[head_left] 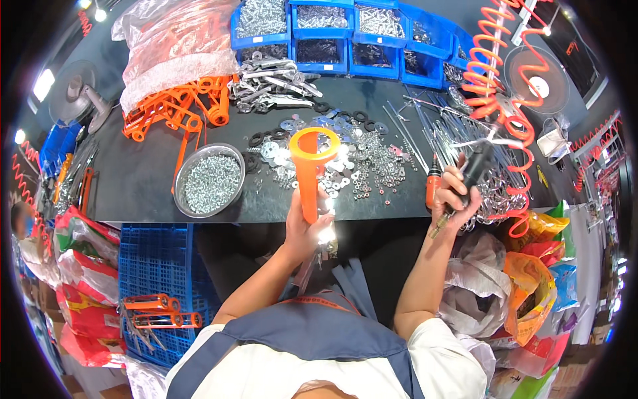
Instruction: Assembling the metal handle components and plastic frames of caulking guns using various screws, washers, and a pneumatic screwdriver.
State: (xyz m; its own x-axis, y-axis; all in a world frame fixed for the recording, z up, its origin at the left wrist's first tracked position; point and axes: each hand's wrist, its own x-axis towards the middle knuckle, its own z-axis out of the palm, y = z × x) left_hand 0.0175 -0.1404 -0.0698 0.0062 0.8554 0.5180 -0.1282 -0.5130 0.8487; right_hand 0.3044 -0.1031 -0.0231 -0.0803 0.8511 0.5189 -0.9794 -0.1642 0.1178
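My left hand is closed around an orange caulking gun frame, held upright above the bench's front edge with its round ring end on top. Shiny metal shows below the fingers, partly lost in glare. On the right, my right hand grips a black air screwdriver hung from a red coiled hose. Its brass-coloured tip points down toward me. Behind the frame spread loose washers and nuts. A metal bowl of small screws stands left of the frame.
Orange frames spill from a sack at the back left, beside silver handles. Blue bins of hardware line the back. Metal rods and an orange-and-black tool lie right. Orange guns rest on a blue pallet.
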